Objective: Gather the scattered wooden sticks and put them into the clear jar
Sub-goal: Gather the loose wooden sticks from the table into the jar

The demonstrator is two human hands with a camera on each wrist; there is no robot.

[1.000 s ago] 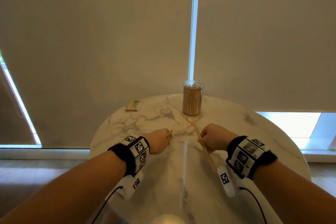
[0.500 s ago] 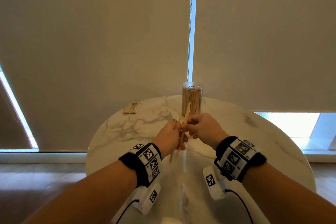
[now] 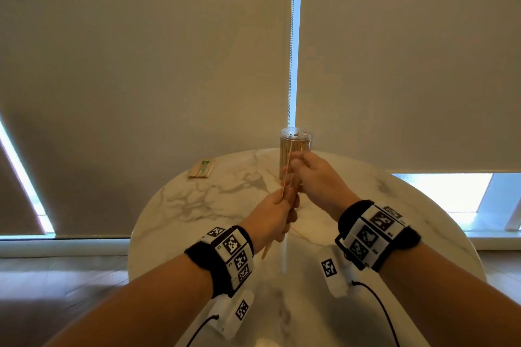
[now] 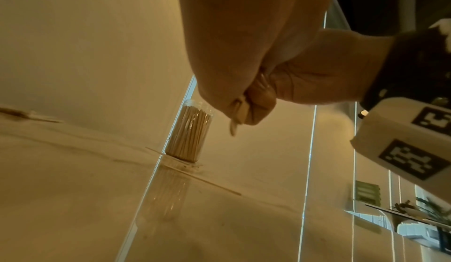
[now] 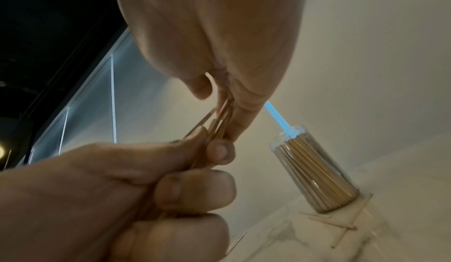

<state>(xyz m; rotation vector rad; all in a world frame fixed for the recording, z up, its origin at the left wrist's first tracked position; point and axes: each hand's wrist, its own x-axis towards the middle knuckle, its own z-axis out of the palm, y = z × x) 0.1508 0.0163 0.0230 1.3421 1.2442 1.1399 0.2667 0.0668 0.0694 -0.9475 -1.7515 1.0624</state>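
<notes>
Both hands now higher, left hand [image 3: 275, 213] and right hand [image 3: 313, 177] clamped on sticks [image 3: 286, 180].

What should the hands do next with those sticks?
Probably lift the bundle of sticks over the clear jar and drop it in: both the left hand and right hand already pinch it, just before the jar's open mouth.

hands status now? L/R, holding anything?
Left hand: closed, gripping the bundle of wooden sticks.
Right hand: closed, pinching the same bundle's upper end.
</notes>
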